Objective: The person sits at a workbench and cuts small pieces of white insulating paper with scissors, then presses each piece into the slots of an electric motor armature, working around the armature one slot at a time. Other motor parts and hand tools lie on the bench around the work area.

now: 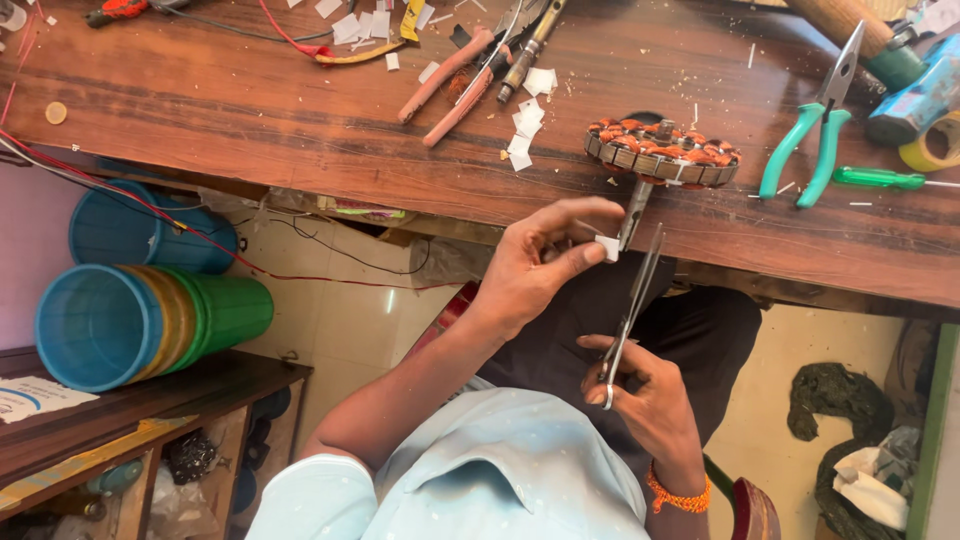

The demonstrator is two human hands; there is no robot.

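My left hand pinches a small white paper piece between thumb and forefinger, just below the table's front edge. My right hand, with an orange thread band at the wrist, grips thin metal scissors. Their blades point up towards the paper piece, tips just to its right. Right above the paper, a round motor stator with orange copper windings lies on the wooden table, its shaft hanging over the edge.
Green-handled pliers, a green screwdriver, a yellow tape roll and a blue tool lie at right. Red-handled cutters and white paper scraps are mid-table. Stacked plastic tubs rest on a shelf at left.
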